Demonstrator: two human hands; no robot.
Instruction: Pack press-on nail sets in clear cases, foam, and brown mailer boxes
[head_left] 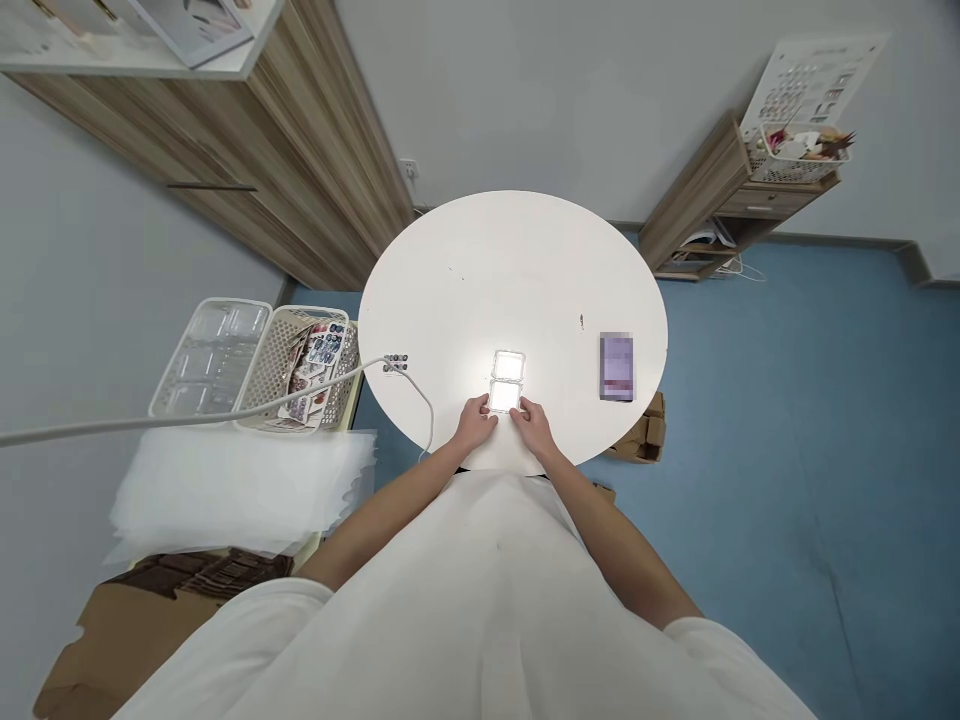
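Observation:
A small clear plastic case [507, 381] lies unfolded on the white oval table [517, 260], its two halves joined in the middle and glaring with reflected light. My left hand [475, 424] grips the near half at its left corner. At the opposite corner, my right hand [534, 428] has its thumb and fingers on the same half. Over at the table's left edge lies a small sheet of dark round stickers or gems [395, 364], with a white cable [330, 380] passing over it. A purple, pixel-blurred flat object [616, 366] rests on the right.
Left of the table stand a basket of printed sheets [300, 370], a basket of clear plastic boxes [214, 355] and a stack of translucent bags [240, 490]. Cardboard boxes [643, 432] sit on the floor at right. Wooden cabinets [330, 130] flank the far side.

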